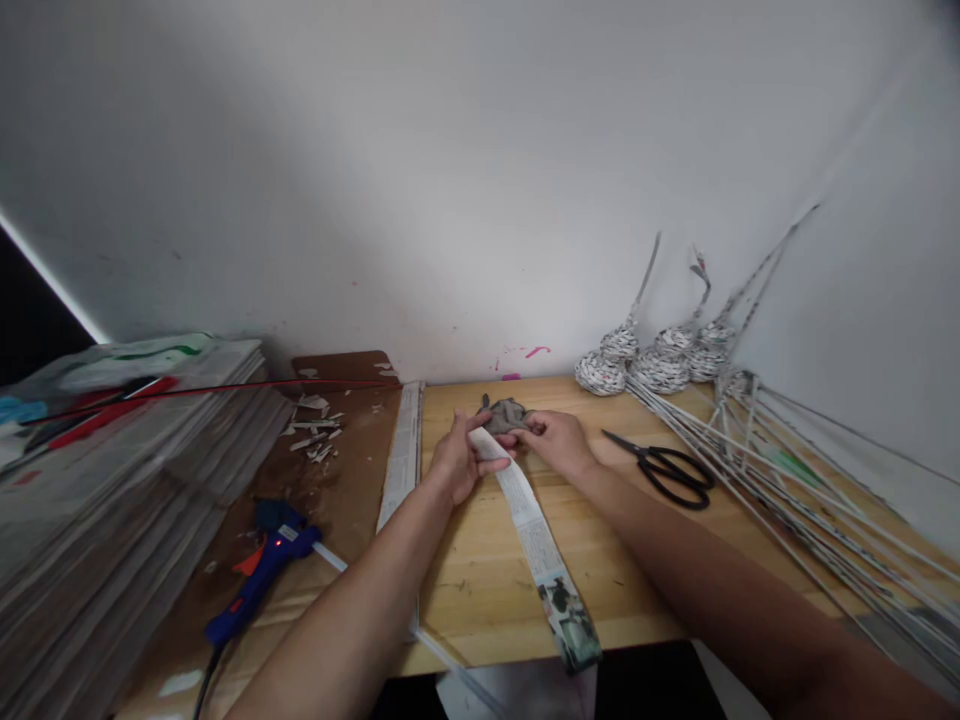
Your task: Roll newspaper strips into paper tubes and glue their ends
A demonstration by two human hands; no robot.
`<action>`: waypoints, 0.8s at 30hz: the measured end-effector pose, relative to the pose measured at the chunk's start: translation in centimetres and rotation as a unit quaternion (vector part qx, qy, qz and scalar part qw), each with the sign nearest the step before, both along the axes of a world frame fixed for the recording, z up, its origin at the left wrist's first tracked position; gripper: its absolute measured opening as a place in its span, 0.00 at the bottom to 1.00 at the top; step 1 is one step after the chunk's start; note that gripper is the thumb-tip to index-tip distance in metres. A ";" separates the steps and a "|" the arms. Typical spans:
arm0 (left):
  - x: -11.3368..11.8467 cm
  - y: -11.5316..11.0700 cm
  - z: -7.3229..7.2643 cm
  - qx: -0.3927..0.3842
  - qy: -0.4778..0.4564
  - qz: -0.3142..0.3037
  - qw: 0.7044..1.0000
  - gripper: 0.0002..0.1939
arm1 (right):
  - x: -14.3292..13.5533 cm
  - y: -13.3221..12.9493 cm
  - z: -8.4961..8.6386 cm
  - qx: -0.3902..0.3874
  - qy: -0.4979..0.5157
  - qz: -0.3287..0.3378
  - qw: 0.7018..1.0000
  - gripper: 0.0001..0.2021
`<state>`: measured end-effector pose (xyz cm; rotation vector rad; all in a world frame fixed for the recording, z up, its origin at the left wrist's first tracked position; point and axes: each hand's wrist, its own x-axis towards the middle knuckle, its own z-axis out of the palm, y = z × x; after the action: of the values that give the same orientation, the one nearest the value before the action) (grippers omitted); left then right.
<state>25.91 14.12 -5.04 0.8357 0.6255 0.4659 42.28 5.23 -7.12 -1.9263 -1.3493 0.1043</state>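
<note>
A long folded newspaper strip (531, 515) runs from my left hand (459, 462) toward the front edge of the table, its printed picture end reaching past that edge. My left thumb lies over the strip's upper end, with the fingers beneath it. Just beyond, a crumpled grey cloth (506, 414) sits between both hands. My right hand (559, 442) pinches the near right side of this cloth between thumb and fingers. Black-handled scissors (671, 475) lie to the right of my right hand, blades pointing away to the left.
Left stands a tall newspaper stack (187, 470). A blue glue gun (262, 575) lies on a brown board (352, 490) with paper scraps (319, 428). Flat newspaper strips (405, 455) lie beside it. Woven paper gourds (600, 372) and thin paper rods (780, 510) occupy the right side.
</note>
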 end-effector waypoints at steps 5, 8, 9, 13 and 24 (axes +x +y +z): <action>0.0 -0.2 -0.3 0.063 0.067 -0.007 0.996 0.29 | -0.3 -0.3 0.0 0.031 0.127 0.088 0.987 0.13; 0.3 -0.3 -0.8 0.119 0.083 -0.001 0.989 0.16 | -0.1 -0.3 0.0 0.025 0.211 0.148 0.966 0.14; 0.3 -0.3 -0.9 0.133 0.088 0.008 0.987 0.09 | -0.1 -0.3 0.0 0.023 0.246 0.161 0.956 0.15; 0.4 -0.2 -1.0 0.149 0.088 0.027 0.985 0.04 | -0.1 -0.3 0.5 0.004 0.368 0.151 0.918 0.18; 0.2 -0.2 -0.2 0.080 0.037 0.018 0.996 0.14 | 0.4 -0.1 0.9 0.001 0.457 0.078 0.886 0.19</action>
<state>26.10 13.94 -5.25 0.9981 0.6784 0.5240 42.71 5.12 -6.23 -1.4248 -0.8253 0.9611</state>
